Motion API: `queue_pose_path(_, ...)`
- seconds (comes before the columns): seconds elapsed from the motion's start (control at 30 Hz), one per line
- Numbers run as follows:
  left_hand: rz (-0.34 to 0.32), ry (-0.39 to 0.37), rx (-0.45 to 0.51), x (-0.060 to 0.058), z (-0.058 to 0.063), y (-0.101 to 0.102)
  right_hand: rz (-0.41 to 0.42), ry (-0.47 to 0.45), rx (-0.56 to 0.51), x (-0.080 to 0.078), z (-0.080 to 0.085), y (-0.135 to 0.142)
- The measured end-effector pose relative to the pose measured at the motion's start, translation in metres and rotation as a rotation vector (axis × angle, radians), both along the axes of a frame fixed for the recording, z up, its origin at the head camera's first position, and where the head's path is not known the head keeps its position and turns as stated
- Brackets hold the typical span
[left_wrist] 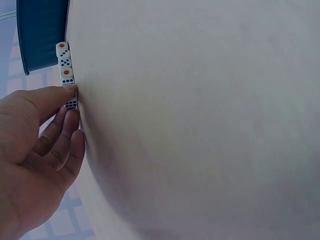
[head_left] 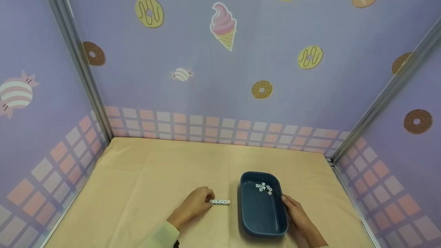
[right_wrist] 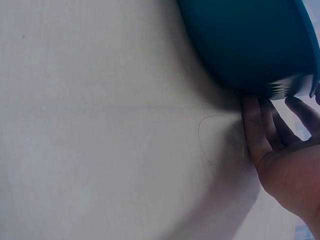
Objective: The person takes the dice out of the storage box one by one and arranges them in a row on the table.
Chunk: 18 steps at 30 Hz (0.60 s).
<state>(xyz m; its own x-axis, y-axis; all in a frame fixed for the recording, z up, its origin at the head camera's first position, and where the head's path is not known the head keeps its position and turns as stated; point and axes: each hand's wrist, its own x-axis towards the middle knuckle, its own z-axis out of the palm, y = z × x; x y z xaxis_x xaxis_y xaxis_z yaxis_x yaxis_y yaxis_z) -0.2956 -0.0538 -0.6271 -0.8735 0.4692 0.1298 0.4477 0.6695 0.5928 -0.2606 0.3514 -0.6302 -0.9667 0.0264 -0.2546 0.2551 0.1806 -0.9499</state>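
"Pale-green sleeve (head_left: 160,236) comes first, at the bottom of the head view, left of centre, and out of it reaches the left hand (head_left: 198,201)."

"What are its fingers doing?"

"Pinching. Thumb and fingers are together on the left end of a row of white dice (head_left: 220,202), which lies at lower centre. From the left wrist, the thumb hides part of the row, and the faces beyond it show blue pips and single red ones."

"And the right hand (head_left: 299,213)?"

"Lower right of the frame, clamped on the right side of a dark-blue tray (head_left: 262,213). From the right wrist you can see its fingers against the outside of the tray."

"Does the tray touch the row?"

"No, it stands just to the right, with bare surface between them. Inside, towards its upper end, sits a small cluster of loose dice (head_left: 264,187), some touching."

"What is all this on?"

"On a desk (head_left: 172,165) with a creased, pale yellow covering. Near the middle of the right wrist view, a thin dark strand (right_wrist: 199,134) curves across that surface."

"And further out?"

"Lilac back wall (head_left: 186,100) across the top, printed with doughnuts and a pink ice-cream cone (head_left: 224,22), above a border of pink and white squares. Metal posts (head_left: 77,62) slant down at both sides."
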Motion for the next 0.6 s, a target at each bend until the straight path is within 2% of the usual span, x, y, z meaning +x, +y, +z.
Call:
queue_pose_path(0.13,-0.025,-0.009,-0.018,-0.001,0.006,0.001,-0.006,0.008,0.001,-0.001,0.0,0.0)
queue_pose_path(0.3,-0.073,-0.022,0.007,-0.01,0.027,0.01,-0.016,0.005,-0.01,-0.001,-0.001,0.0)
queue_pose_path(0.47,-0.106,0.106,0.042,-0.022,0.053,0.042,-0.007,0.017,-0.005,0.001,0.0,0.0)
queue_pose_path(0.6,-0.127,0.207,0.041,-0.03,0.065,0.078,0.001,0.025,0.005,0.001,0.0,0.0)
